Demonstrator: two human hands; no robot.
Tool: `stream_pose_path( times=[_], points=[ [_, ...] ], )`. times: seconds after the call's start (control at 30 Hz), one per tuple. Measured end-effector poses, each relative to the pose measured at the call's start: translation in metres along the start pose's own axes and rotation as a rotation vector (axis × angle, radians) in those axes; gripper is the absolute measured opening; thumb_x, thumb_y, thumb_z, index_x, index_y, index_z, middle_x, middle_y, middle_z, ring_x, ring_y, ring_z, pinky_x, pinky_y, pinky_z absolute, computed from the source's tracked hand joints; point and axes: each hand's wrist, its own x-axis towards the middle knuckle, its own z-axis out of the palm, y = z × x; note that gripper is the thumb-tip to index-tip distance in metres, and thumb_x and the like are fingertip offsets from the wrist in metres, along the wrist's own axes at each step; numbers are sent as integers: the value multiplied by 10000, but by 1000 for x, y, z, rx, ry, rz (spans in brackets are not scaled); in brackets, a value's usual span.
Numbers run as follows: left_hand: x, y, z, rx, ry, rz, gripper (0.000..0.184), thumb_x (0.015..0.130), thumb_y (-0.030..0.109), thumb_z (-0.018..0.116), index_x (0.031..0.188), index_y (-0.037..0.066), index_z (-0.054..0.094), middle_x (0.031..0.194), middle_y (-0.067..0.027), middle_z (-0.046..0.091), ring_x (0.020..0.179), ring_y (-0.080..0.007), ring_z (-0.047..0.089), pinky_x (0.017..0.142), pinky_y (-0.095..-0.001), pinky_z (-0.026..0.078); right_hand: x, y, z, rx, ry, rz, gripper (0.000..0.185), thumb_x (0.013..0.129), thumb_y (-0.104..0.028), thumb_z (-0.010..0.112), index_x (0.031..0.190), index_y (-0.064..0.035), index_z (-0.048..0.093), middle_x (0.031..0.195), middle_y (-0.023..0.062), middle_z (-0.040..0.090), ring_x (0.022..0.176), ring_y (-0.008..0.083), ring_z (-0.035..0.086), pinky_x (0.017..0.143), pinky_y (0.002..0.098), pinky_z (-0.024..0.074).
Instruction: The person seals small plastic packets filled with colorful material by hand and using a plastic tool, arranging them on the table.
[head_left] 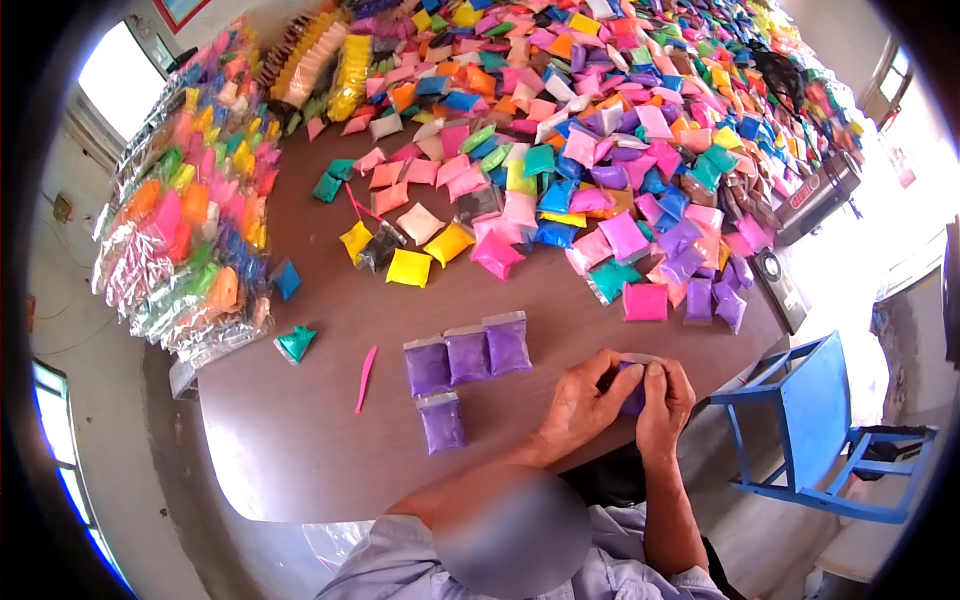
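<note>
Lower right of the frame, both hands are on it: left hand and right hand, fingers nearly closed, pinch the top of a small purple plastic packet at the table's near edge. Four purple packets in clear plastic lie centre-left, right of a pink plastic tool.

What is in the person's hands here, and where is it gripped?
A purple packet, pinched by the fingers of the left hand and right hand at its upper edge.
</note>
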Motion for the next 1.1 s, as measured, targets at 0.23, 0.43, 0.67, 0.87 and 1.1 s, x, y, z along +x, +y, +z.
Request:
stream_pose_path(
  times=[0.23,0.43,0.67,0.87,1.1],
  points=[
    [-1,0,-12,118,-25,60,150,962,129,690,1007,-12,666,730,-52,639,667,-79,558,591,-284,483,-6,-1,12,-3,78,-35,168,1013,-91,550,936,22,648,780,-6,565,739,67,488,662,240,422],
    [-2,1,-10,34,-55,35,158,967,135,680,1007,-17,662,745,-37,641,688,-66,557,600,-280,486,-5,1,9,-19,91,-60,169,1022,-98,565,919,22,627,781,1,552,746,73,484,667,248,422],
    [-1,1,-13,-52,-39,26,179,985,171,669,968,-7,669,744,-48,637,681,-74,558,610,-282,489,-8,2,9,-54,85,-51,180,1038,-127,566,946,12,636,783,4,563,749,83,484,677,259,434],
    [-2,2,-12,-45,-30,24,168,984,152,678,965,-14,670,767,17,628,736,-34,534,635,-243,479,-7,4,8,-78,106,-5,202,1026,-125,548,917,19,638,761,32,573,748,95,499,672,286,454],
    [-5,3,-14,100,-81,104,184,948,171,722,962,-7,676,709,-69,637,641,-91,548,576,-295,473,-4,7,9,78,137,7,277,1075,-175,474,952,5,643,829,3,605,777,83,514,689,274,457]
  ],
)
